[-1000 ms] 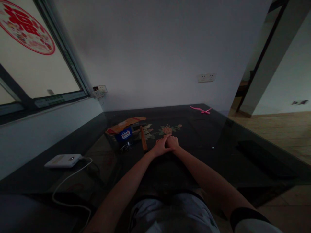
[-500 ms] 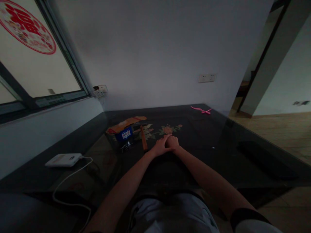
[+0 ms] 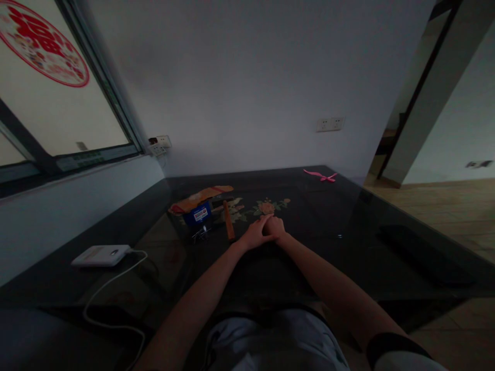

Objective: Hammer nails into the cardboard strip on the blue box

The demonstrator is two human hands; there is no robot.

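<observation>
My left hand and my right hand rest clasped together over the dark tabletop, their fingers closed against each other. No object shows in or between them, and some fingers are hidden. Just left of my left hand lies a hammer, its wooden handle toward me and its dark head pointing away. Beside the hammer stands a blue box with a white label. A rough piece of wood lies at the box's far side, and small shiny metal pieces are in front of it.
A white power bank with a white cable lies at the left. A pink strip is near the far right corner. Toward the right edge lies a flat dark object. Wall sockets sit above the table's back edge.
</observation>
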